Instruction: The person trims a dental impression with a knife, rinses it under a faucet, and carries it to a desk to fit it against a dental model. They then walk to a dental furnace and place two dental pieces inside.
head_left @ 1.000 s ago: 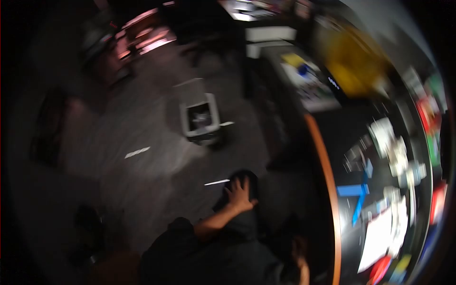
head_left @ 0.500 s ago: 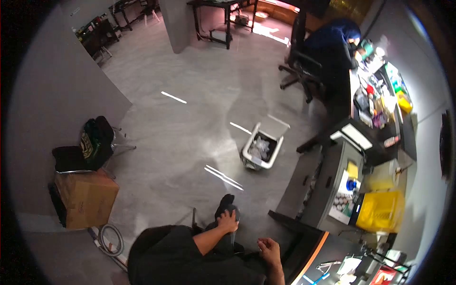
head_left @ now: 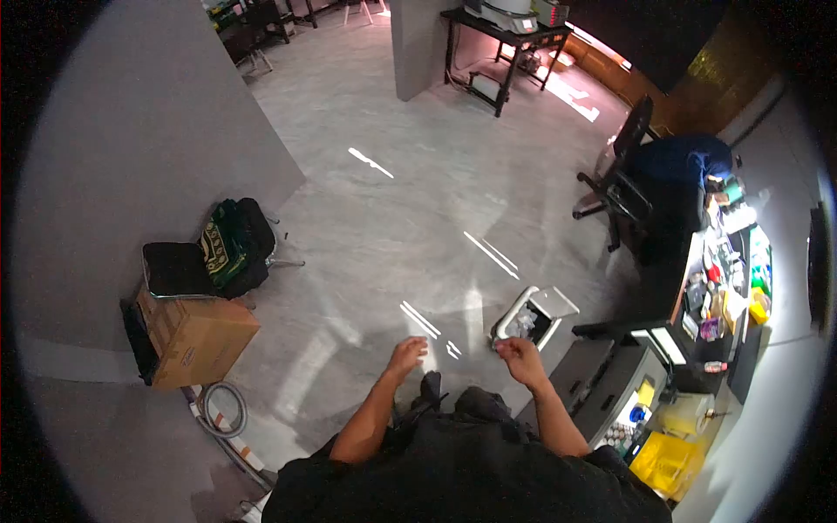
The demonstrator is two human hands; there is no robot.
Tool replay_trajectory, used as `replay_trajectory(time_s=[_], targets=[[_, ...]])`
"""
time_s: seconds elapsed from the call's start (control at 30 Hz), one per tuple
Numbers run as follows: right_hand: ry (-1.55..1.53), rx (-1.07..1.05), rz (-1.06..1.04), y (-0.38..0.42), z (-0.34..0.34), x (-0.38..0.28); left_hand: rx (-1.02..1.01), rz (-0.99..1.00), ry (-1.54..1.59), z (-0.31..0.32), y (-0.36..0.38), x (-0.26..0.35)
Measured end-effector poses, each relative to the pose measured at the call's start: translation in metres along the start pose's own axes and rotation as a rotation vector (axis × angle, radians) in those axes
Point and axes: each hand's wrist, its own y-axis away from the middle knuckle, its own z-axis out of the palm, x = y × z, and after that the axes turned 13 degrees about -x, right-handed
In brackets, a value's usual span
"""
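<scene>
My left hand point(head_left: 407, 357) is raised in front of my body over the grey floor, its fingers apart and nothing seen in it. To the right, my right hand point(head_left: 520, 359) has its fingers drawn together at the near edge of the white-rimmed bin point(head_left: 513, 307); whatever it may hold is too small to make out. Light-coloured bags lie inside the bin, and its lid point(head_left: 554, 302) is raised. My dark shoe point(head_left: 430, 386) shows below, between the two hands.
A black chair point(head_left: 174, 267) and cardboard box point(head_left: 205, 343) stand left, near a coiled hose point(head_left: 223, 410). On the right are grey drawers point(head_left: 603, 392), a yellow basket point(head_left: 664, 464) and a cluttered bench. Beyond, a person point(head_left: 680, 166) leans over the bench beside an office chair point(head_left: 621, 187).
The view has shifted, and my body is more upright. My left hand has come away from my leg and opened. My right hand has moved forward, close to the bin.
</scene>
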Motion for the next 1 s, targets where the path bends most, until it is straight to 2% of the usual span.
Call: replay_trajectory(time_s=[0.13, 0.23, 0.37, 0.53, 0.63, 0.67, 0.7, 0.8, 0.87, 0.93, 1.0], targets=[[-0.018, -0.103, -0.02, -0.082, -0.028, -0.051, 0.073, 0.207, 0.293, -0.008, 0.004, 0.098], [-0.139, -0.14, 0.02, -0.143, -0.049, -0.064, 0.034, 0.2, 0.401, -0.024, -0.02, 0.145], [-0.143, -0.181, -0.014, -0.236, -0.086, -0.043, 0.088, 0.212, 0.364, -0.043, -0.062, 0.209], [-0.111, -0.198, -0.068, -0.34, -0.171, -0.109, 0.26, 0.218, 0.377, -0.062, -0.13, 0.306], [-0.141, -0.217, -0.121, -0.413, -0.209, -0.115, 0.337, 0.239, 0.25, -0.067, -0.183, 0.369], [-0.218, -0.268, -0.055, -0.435, -0.225, -0.121, 0.323, 0.264, 0.237, -0.069, -0.201, 0.391], [-0.145, -0.272, -0.099, -0.452, -0.238, -0.137, 0.309, 0.286, 0.189, -0.066, -0.217, 0.415], [0.01, -0.323, -0.256, -0.499, -0.276, -0.207, 0.111, 0.344, 0.288, -0.054, -0.274, 0.488], [0.219, -0.246, -0.638, -0.544, -0.283, -0.227, -0.111, 0.328, 0.407, -0.045, -0.323, 0.541], [0.162, -0.34, -0.78, -0.594, -0.29, -0.251, -0.388, 0.361, 0.518, -0.029, -0.385, 0.587], [0.39, -0.279, -0.782, -0.649, -0.297, -0.259, -0.669, 0.371, 0.632, -0.013, -0.443, 0.634]])
